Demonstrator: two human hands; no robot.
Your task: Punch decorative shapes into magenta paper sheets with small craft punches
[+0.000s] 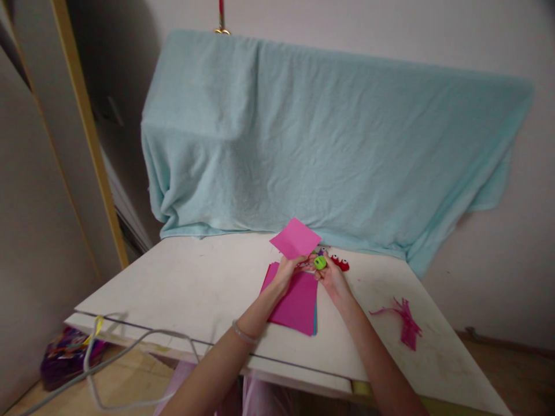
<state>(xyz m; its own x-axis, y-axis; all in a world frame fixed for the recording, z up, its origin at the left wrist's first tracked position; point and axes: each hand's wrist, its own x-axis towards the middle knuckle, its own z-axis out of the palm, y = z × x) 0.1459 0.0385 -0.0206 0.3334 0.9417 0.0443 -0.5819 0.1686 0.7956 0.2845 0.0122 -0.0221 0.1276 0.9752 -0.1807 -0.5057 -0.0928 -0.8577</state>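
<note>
My left hand (288,270) pinches a light pink square of paper (296,238) by its near corner and lifts it above the table. In the fingers of my right hand (333,280) is a small lime-green object (319,263) with a dark mark; its exact kind is too small to tell. Both hands are close together, the green object just right of the paper. Below them lies a stack of coloured paper (297,306), magenta on top, with red and blue edges showing. Small red pieces with white eyes (340,263) lie behind my right hand, partly hidden.
Magenta thin strips (408,326) lie in a bundle on the right of the white table (173,283). A light blue cloth (325,138) hangs behind the table. A grey cable (143,334) loops over the front left edge, and a purple package (69,355) stands on the floor.
</note>
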